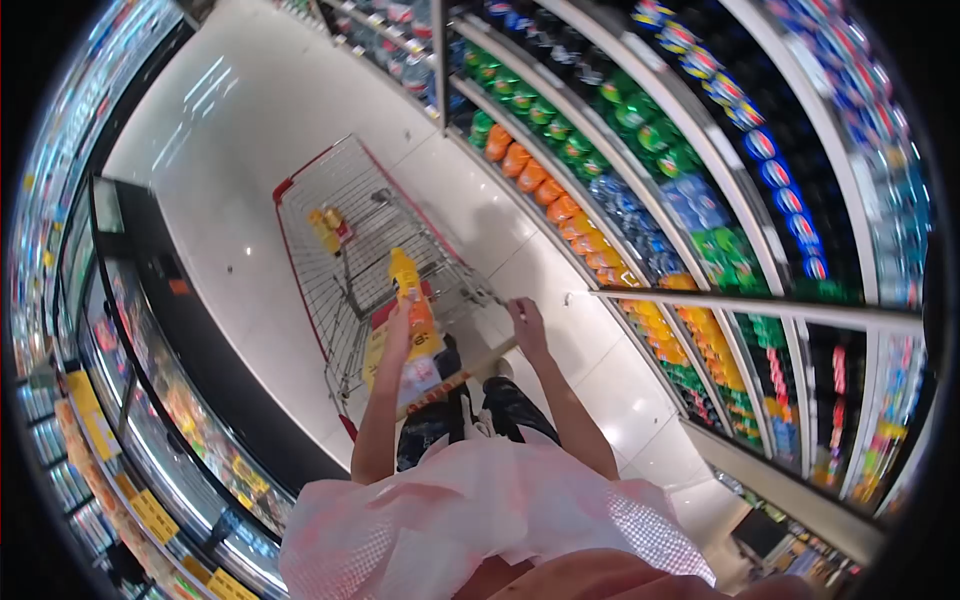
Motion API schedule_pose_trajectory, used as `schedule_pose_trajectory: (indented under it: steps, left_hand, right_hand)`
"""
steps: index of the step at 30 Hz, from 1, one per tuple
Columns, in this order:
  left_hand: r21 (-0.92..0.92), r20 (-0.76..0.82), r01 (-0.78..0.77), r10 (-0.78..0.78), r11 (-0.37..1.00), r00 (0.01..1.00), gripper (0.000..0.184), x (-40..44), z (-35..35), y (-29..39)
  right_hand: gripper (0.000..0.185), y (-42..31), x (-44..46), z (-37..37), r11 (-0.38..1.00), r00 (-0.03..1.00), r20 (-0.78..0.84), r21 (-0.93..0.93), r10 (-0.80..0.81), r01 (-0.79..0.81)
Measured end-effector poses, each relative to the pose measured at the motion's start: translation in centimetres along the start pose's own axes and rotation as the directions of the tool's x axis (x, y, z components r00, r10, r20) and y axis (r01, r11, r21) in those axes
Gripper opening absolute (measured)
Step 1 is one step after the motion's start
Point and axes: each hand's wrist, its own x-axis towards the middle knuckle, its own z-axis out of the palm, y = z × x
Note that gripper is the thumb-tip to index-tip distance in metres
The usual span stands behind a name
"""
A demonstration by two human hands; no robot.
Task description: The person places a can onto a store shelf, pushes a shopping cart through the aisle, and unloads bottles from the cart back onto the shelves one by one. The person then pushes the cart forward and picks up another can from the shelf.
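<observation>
A wire shopping cart with red edges stands in front of me, its handle across my waist. My left hand reaches over the cart against a tall orange bottle with a yellow top; its fingers are partly hidden. Above the floor beyond the cart's right edge is my right hand, fingers curled, with nothing visible in it. Yellow packages lie farther forward in the cart. Beside my left forearm is a yellow and red item.
Shelves of bottles rise on the right, with a metal rail jutting across them. Along the left runs a glass-fronted display case with a black base. Pale floor tiles lie between.
</observation>
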Motion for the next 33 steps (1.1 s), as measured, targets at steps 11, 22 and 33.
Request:
schedule_pose_trajectory:
  steps: [11,22,33]
  left_hand:
    - [0.148,0.657,-0.196,0.052,0.969,0.752,0.054,-28.0,19.6,-6.1]
    - [0.321,0.786,-0.031,-0.248,0.947,0.566,0.06,-43.0,27.4,-25.9]
    - [0.359,0.735,-0.717,0.293,0.597,0.612,0.054,-57.7,31.8,-41.4]
  right_hand:
    - [0.044,-6.5,-12.2,-23.1,0.263,0.828,0.465,0.88,-0.314,-0.394]
    - [0.034,8.4,-31.4,-38.5,0.293,0.976,0.183,0.945,-0.115,-0.142]
    - [0.052,10.9,-46.4,-49.3,0.65,0.945,-0.316,0.736,0.08,0.191]
